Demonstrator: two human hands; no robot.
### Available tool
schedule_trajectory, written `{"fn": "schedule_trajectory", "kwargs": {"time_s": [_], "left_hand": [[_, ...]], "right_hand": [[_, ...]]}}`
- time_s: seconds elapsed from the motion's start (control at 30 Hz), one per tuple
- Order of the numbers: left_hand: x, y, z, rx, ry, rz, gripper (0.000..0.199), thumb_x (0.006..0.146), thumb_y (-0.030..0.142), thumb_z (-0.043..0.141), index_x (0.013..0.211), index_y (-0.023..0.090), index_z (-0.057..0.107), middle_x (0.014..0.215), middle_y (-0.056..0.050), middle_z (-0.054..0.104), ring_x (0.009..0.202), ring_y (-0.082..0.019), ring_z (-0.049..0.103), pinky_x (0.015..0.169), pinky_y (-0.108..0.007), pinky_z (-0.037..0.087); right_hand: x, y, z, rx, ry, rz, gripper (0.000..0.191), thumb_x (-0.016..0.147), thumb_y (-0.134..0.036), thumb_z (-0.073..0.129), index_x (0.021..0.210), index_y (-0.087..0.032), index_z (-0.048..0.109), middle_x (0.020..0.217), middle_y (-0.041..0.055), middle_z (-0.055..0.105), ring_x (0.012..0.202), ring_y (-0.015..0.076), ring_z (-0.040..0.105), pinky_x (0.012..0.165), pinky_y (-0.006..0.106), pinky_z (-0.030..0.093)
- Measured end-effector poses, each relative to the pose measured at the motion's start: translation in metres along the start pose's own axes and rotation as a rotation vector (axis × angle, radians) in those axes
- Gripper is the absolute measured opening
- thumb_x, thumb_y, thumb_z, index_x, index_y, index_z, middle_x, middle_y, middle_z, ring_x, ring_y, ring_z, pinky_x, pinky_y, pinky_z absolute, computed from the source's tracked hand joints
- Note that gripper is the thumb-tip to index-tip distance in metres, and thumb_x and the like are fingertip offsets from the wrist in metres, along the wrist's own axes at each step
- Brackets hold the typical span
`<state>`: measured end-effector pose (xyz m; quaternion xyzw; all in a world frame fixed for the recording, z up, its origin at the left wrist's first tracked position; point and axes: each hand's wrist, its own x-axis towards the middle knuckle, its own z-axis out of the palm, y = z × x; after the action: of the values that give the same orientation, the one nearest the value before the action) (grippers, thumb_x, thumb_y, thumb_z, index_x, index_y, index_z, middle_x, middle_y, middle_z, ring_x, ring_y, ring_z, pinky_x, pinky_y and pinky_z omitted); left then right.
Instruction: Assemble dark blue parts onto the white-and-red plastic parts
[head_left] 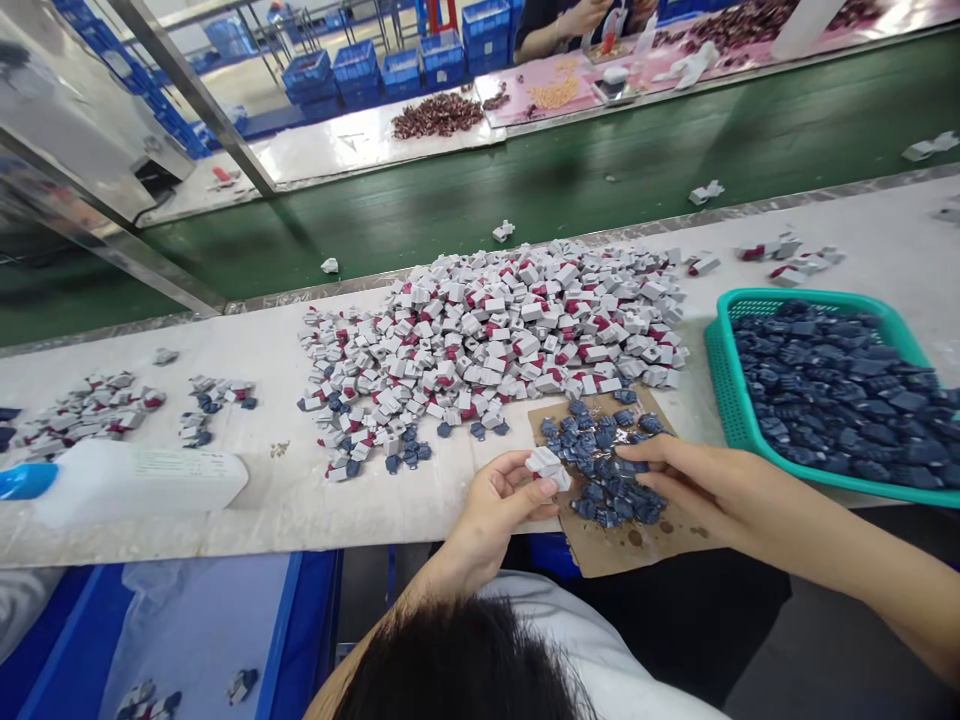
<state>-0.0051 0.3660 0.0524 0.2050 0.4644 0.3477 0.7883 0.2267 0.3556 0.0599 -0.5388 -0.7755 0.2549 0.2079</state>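
My left hand [499, 505] is closed on a white part [547, 466] at the left edge of a piece of brown cardboard [600, 555]. Over the cardboard's right side, my right hand [679, 475] pinches at a dark blue part among the small pile of dark blue parts [596, 450]; its fingertips partly hide what they grip. A large heap of white and crimson parts [495, 330] lies just beyond both hands.
A green basket [724, 385] full of dark blue parts stands at right. At left lies a white bottle [150, 478] with a blue cap, near smaller heaps. Beyond runs a green conveyor [420, 210]; a co-worker's arm [551, 40] is across it. Blue bins stand behind.
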Motion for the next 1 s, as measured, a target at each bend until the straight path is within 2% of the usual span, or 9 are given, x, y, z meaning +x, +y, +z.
{"fn": "schedule_trajectory", "kwargs": {"time_s": [0.07, 0.13, 0.2, 0.43, 0.53, 0.67, 0.83, 1.0], "left_hand": [[-0.002, 0.001, 0.003, -0.022, -0.025, -0.002, 0.047, 0.054, 0.033, 0.087, 0.091, 0.015, 0.065, 0.097, -0.007, 0.070, 0.086, -0.016, 0.066, 0.060, -0.018, 0.050], [-0.004, 0.002, 0.005, -0.042, -0.055, -0.004, 0.045, 0.055, 0.032, 0.087, 0.090, 0.015, 0.064, 0.094, -0.006, 0.071, 0.083, -0.016, 0.067, 0.058, -0.017, 0.050], [-0.006, 0.001, 0.007, -0.059, -0.084, 0.006, 0.043, 0.055, 0.030, 0.087, 0.088, 0.015, 0.063, 0.087, -0.004, 0.071, 0.077, -0.014, 0.066, 0.059, -0.017, 0.050], [-0.009, 0.001, 0.008, -0.080, -0.123, 0.042, 0.041, 0.054, 0.026, 0.088, 0.082, 0.013, 0.060, 0.071, 0.002, 0.068, 0.063, -0.007, 0.062, 0.059, -0.017, 0.053], [-0.010, 0.001, 0.007, -0.054, -0.144, 0.056, 0.042, 0.053, 0.027, 0.089, 0.080, 0.013, 0.059, 0.069, 0.002, 0.068, 0.060, -0.007, 0.062, 0.059, -0.017, 0.053], [-0.012, 0.000, 0.006, 0.002, -0.186, 0.094, 0.043, 0.052, 0.029, 0.089, 0.078, 0.013, 0.058, 0.068, 0.002, 0.068, 0.059, -0.005, 0.061, 0.062, -0.017, 0.051], [-0.013, -0.006, 0.005, 0.039, -0.165, 0.137, 0.040, 0.054, 0.029, 0.088, 0.077, 0.014, 0.058, 0.068, 0.003, 0.066, 0.062, -0.004, 0.060, 0.065, -0.016, 0.049], [-0.014, -0.011, 0.003, 0.064, -0.160, 0.161, 0.040, 0.054, 0.028, 0.088, 0.078, 0.014, 0.058, 0.069, 0.003, 0.066, 0.064, -0.005, 0.061, 0.064, -0.016, 0.048]], "right_hand": [[0.001, -0.020, -0.008, 0.049, 0.000, -0.095, 0.027, 0.097, -0.039, 0.041, 0.111, -0.025, 0.059, 0.090, 0.0036, 0.067, 0.071, 0.0162, 0.065, 0.060, 0.024, 0.053], [0.001, -0.036, -0.009, 0.078, 0.065, -0.144, 0.021, 0.097, -0.030, 0.043, 0.112, -0.023, 0.057, 0.089, 0.0031, 0.066, 0.071, 0.0145, 0.065, 0.061, 0.021, 0.053], [0.001, -0.046, -0.006, 0.106, 0.077, -0.185, 0.019, 0.096, -0.024, 0.043, 0.110, -0.021, 0.056, 0.089, 0.0030, 0.066, 0.073, 0.0136, 0.065, 0.062, 0.020, 0.053], [0.000, -0.048, 0.005, 0.089, 0.027, -0.249, 0.018, 0.097, -0.016, 0.041, 0.111, -0.020, 0.050, 0.090, 0.0000, 0.064, 0.078, 0.0106, 0.064, 0.068, 0.017, 0.050], [0.001, -0.049, -0.002, 0.093, -0.077, -0.257, 0.019, 0.098, -0.016, 0.038, 0.113, -0.021, 0.050, 0.092, 0.0002, 0.064, 0.080, 0.0113, 0.063, 0.067, 0.018, 0.048], [0.004, -0.052, -0.012, 0.181, -0.247, -0.202, 0.018, 0.098, -0.019, 0.035, 0.106, -0.021, 0.051, 0.092, 0.0016, 0.063, 0.078, 0.0128, 0.062, 0.062, 0.021, 0.045], [0.010, -0.052, -0.012, 0.275, -0.375, -0.049, 0.016, 0.098, -0.028, 0.037, 0.101, -0.019, 0.050, 0.068, -0.0008, 0.053, 0.056, 0.0118, 0.049, 0.051, 0.023, 0.034], [0.016, -0.051, -0.016, 0.414, -0.526, 0.072, 0.015, 0.097, -0.033, 0.040, 0.101, -0.020, 0.045, 0.066, -0.0033, 0.054, 0.058, 0.0108, 0.049, 0.052, 0.021, 0.034]]}}
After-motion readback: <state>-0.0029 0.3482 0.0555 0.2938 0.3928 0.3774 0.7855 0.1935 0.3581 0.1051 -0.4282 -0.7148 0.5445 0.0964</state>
